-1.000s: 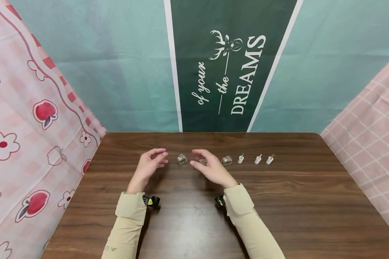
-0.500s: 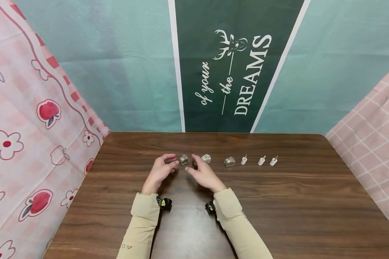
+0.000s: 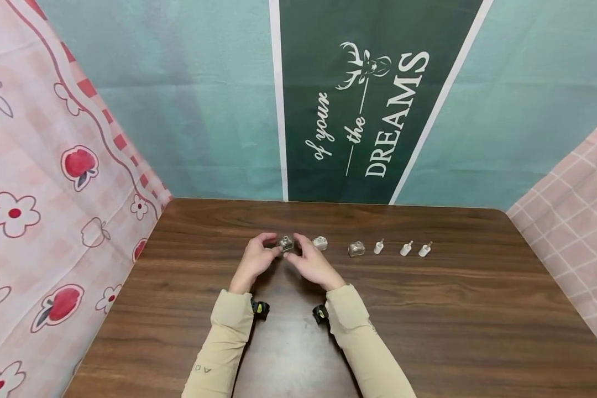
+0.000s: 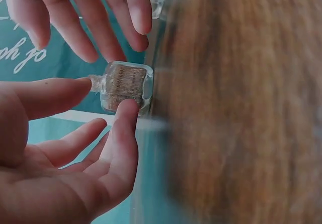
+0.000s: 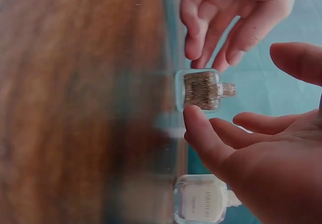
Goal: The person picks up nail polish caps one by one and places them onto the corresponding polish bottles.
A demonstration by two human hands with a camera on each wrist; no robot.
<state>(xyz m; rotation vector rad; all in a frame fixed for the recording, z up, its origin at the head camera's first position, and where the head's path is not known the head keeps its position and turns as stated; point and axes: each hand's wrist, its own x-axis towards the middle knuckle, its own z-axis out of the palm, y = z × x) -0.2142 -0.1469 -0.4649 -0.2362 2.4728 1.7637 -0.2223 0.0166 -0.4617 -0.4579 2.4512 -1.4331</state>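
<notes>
A small square glass nail polish bottle (image 3: 286,243) with gold-brown glitter stands uncapped on the table between my two hands. My left hand (image 3: 255,260) is at its left side, thumb and fingers loosely bent around it. My right hand (image 3: 315,266) is close on the other side, fingers extended towards it. In the left wrist view a left fingertip overlaps the glitter bottle (image 4: 126,85). In the right wrist view a right fingertip overlaps its lower edge (image 5: 201,90). Whether either hand firmly touches the glass I cannot tell.
To the right stand an uncapped white polish bottle (image 3: 320,243) and a third glass bottle (image 3: 356,249). Farther along the row are three white brush caps, the nearest cap (image 3: 378,247) beside the third bottle. A wooden table (image 3: 453,320) meets a green cloth backdrop (image 3: 219,138).
Both hands have come closer to the glitter bottle, the left moving right and the right moving left. The white bottle, partly hidden behind the right hand before, now shows. The head view has shifted slightly.
</notes>
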